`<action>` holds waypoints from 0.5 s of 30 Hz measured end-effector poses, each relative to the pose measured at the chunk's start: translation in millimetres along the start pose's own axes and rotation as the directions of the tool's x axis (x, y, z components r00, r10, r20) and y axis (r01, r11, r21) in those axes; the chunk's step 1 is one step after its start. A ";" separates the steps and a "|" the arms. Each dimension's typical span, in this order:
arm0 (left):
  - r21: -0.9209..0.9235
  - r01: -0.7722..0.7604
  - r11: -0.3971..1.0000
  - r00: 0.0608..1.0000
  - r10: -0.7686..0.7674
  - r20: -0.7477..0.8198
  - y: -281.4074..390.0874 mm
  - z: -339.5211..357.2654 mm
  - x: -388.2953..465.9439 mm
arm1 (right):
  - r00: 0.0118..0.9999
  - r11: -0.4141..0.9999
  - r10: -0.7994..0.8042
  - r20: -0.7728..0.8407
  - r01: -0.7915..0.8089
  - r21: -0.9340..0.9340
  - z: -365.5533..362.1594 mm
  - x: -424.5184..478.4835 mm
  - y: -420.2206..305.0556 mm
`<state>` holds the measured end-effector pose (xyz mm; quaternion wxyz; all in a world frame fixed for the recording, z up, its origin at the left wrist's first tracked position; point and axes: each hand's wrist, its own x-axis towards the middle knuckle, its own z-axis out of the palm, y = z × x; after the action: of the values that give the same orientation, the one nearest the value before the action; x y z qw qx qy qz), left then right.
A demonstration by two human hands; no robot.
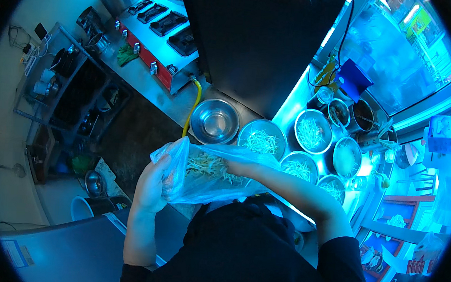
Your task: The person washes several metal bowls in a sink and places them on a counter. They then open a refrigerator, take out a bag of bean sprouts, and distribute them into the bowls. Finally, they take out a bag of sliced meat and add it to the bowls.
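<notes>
My left hand (152, 187) grips the side of a clear plastic bag (178, 185), which is spread wide in front of my chest. Inside it lies a heap of pale, thin strands that look like bean sprouts (205, 165). My right hand (237, 167) reaches into the bag from the right, and its fingers are hidden among the strands. Just beyond the bag are an empty steel bowl (215, 122) and a steel bowl of similar strands (263, 138). Right of these, more bowls of strands (309, 131) stand close together, one (299, 166) partly behind my right forearm.
A gas stove (158, 36) with several burners sits on the far left counter, a yellow hose (196, 103) running from it. A large dark panel (265, 44) rises ahead. At left stands a shelf rack (75, 85) with pots. Dark containers (362, 114) crowd the window side.
</notes>
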<state>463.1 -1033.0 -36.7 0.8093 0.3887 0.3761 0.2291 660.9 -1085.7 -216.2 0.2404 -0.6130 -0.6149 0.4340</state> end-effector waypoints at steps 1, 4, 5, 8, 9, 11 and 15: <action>0.011 0.005 1.000 1.000 -0.005 0.007 2.3 -2.2 2.3 | 1.000 0.999 0.006 0.002 -0.007 0.033 1.5 0.7 -1.4; -0.013 0.103 0.995 0.985 -0.104 -0.137 12.8 17.4 7.7 | 0.969 0.964 -0.216 0.118 0.193 0.184 -6.6 15.8 -10.1; -0.016 0.108 0.994 0.990 -0.109 -0.085 12.4 11.6 13.6 | 0.972 0.972 -0.185 0.145 0.160 0.172 -9.5 18.6 -13.6; -0.023 0.139 0.990 0.990 -0.138 0.029 12.8 -10.2 34.7 | 0.971 0.972 -0.148 0.189 0.108 0.208 -22.3 26.7 -39.3; -0.043 0.150 0.988 0.983 -0.144 0.116 16.3 -21.0 41.6 | 0.967 0.956 -0.172 0.187 0.118 0.267 -25.0 30.7 -41.2; -0.085 0.180 0.980 0.949 -0.150 0.276 25.5 -48.7 53.5 | 0.958 0.926 -0.258 0.124 0.209 0.314 -28.7 38.3 -48.9; -0.058 0.161 0.985 0.986 -0.163 -0.020 56.1 -49.1 67.8 | 0.943 0.897 -0.330 0.034 0.302 0.323 -54.8 48.8 -82.6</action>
<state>461.6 -932.3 -41.2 0.8311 0.3310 0.4099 0.1780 654.7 -1015.0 -131.5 0.3745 -0.4393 -0.6395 0.5077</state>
